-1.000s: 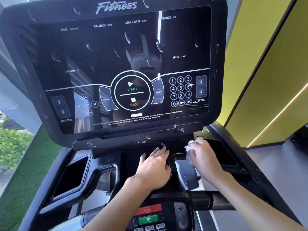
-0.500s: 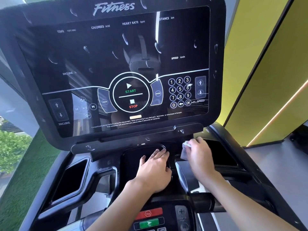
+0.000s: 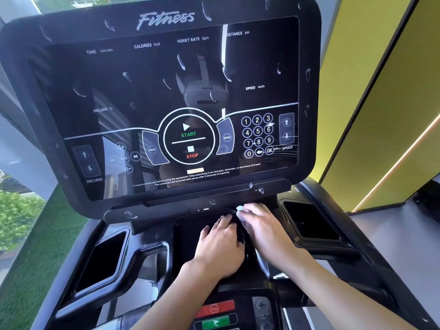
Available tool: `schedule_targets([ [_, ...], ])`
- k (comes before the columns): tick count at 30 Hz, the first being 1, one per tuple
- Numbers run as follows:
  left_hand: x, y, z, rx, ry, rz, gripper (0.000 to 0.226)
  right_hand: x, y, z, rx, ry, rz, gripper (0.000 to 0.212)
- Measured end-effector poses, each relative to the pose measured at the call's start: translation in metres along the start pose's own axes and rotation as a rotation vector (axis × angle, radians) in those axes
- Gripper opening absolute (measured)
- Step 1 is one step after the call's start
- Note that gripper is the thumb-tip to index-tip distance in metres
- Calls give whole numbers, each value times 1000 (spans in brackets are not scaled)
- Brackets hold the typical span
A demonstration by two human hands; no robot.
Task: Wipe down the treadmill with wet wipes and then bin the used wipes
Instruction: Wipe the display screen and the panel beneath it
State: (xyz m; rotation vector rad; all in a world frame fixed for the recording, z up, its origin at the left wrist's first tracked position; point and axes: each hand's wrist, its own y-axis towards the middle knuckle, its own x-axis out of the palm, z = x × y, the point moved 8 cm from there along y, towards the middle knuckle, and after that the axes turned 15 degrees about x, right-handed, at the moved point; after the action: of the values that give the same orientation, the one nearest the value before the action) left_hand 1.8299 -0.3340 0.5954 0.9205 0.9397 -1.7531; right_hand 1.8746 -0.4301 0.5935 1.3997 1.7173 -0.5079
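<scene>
Left hand (image 3: pixel 220 246) lies flat and empty, bracing on the tray (image 3: pixel 190 225); right hand (image 3: pixel 264 225) presses what appears a wet wipe (image 3: pixel 240 208) along its rim

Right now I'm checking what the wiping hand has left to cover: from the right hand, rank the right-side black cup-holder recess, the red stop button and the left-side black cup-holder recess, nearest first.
From the right hand, holding a white wet wipe:
1. Right-side black cup-holder recess, just to its right.
2. Red stop button, below, toward the person.
3. Left-side black cup-holder recess, across the console, past the left hand.
</scene>
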Motion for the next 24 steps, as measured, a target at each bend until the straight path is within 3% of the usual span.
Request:
schedule_targets([
  [4,0,1,0,-1,0,-3,59,-3,-6,-1,-94,1,-110,20],
  [6,1,1,0,1,4,-10,59,-10,-9,11,-73,-44,-72,15],
  [14,3,1,0,11,12,-22,53,-33,-10,81,364,-90,154,18],
  [18,5,2,-1,5,11,-30,54,-10,9,38,278,-131,150,21],
  [21,4,3,-1,5,24,-19,55,-3,13,18,274,10,125,23],
  [24,4,2,0,10,25,-20,55,-2,8,13,143,44,33,27],
])
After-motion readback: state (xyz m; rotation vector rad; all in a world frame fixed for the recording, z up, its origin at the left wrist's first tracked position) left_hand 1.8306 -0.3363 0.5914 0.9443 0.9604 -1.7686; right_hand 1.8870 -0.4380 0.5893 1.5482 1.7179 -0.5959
